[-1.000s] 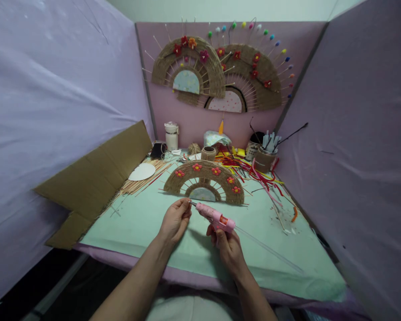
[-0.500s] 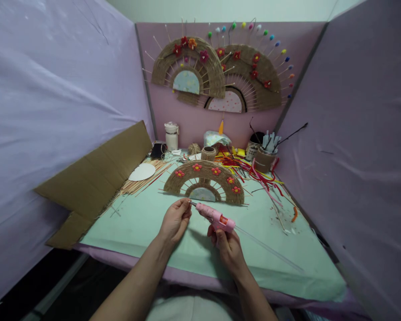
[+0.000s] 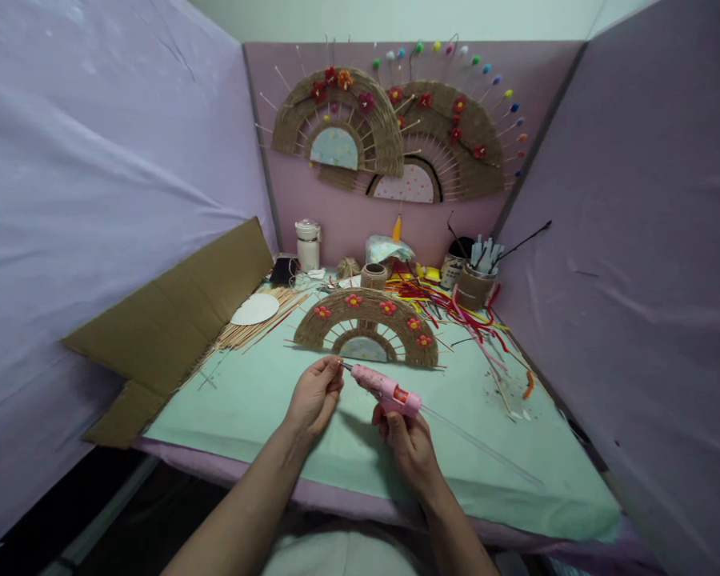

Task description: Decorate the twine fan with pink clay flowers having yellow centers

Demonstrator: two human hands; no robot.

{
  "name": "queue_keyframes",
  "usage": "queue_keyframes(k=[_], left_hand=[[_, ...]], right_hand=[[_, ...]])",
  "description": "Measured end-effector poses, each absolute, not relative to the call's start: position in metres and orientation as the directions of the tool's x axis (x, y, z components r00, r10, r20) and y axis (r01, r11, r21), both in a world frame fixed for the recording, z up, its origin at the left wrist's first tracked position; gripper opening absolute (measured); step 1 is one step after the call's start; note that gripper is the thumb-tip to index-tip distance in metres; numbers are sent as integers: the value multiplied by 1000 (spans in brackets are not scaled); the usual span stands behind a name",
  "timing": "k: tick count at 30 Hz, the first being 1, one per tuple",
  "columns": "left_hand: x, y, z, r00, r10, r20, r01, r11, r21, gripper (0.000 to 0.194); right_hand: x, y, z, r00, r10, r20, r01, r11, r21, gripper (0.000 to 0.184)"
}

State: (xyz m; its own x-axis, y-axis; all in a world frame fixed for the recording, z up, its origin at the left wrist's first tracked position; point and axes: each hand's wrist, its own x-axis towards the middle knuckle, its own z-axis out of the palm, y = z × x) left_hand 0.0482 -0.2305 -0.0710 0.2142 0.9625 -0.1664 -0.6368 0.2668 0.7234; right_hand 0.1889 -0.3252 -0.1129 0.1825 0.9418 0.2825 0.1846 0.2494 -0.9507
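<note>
My right hand point(image 3: 411, 448) is wrapped round the handle of a pink hot glue gun point(image 3: 387, 390), whose nozzle points left. A long clear glue stick point(image 3: 486, 445) trails from its back end. The nozzle tip meets the fingertips of my left hand point(image 3: 317, 394), which are pinched together; whatever they hold is too small to make out. Just beyond both hands lies a half-ring fan of wound twine point(image 3: 369, 308) on thin sticks, with several red flowers along its arc and a pale half-disc point(image 3: 364, 349) at its centre.
Cardboard point(image 3: 174, 320) leans at the left beside thin sticks and a white oval point(image 3: 255, 310). Pipe cleaners point(image 3: 438, 298) lie tangled at the back right, near a twine-wrapped jar point(image 3: 475, 286) of glue sticks. A white lidded jar point(image 3: 308, 244) stands behind. Two twine fans point(image 3: 360, 88) hang on the back panel.
</note>
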Motion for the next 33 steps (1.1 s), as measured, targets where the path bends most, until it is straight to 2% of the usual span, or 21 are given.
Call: queue_keyframes(k=[12,18,21,24,28,31,33], left_hand=[[47,-228,-73,202,968,-151,-645,247,723,43],[42,-226,-72,204,973,-108,-638,216,739,39],[32,-217,-57,142,986,-89,-618,159,770,40],[18,-193,-27,31,1000,5,-571,13,821,41],[6,-142,20,-16,982,186,-389,-177,904,33],[5,-107,45,89,969,232,-123,-221,968,31],[8,-90,54,213,956,204,11,-211,978,29]], right_hand=[[189,-325,-114,171,950,262,175,232,-957,56],[191,-328,-107,270,924,271,21,275,-961,58],[204,-328,-104,352,900,255,-44,288,-957,60],[220,-329,-103,402,877,262,-45,305,-951,58],[233,-329,-104,438,860,263,-34,308,-951,56],[234,-328,-107,431,866,253,-33,295,-955,55],[233,-327,-108,415,874,253,-29,291,-956,55]])
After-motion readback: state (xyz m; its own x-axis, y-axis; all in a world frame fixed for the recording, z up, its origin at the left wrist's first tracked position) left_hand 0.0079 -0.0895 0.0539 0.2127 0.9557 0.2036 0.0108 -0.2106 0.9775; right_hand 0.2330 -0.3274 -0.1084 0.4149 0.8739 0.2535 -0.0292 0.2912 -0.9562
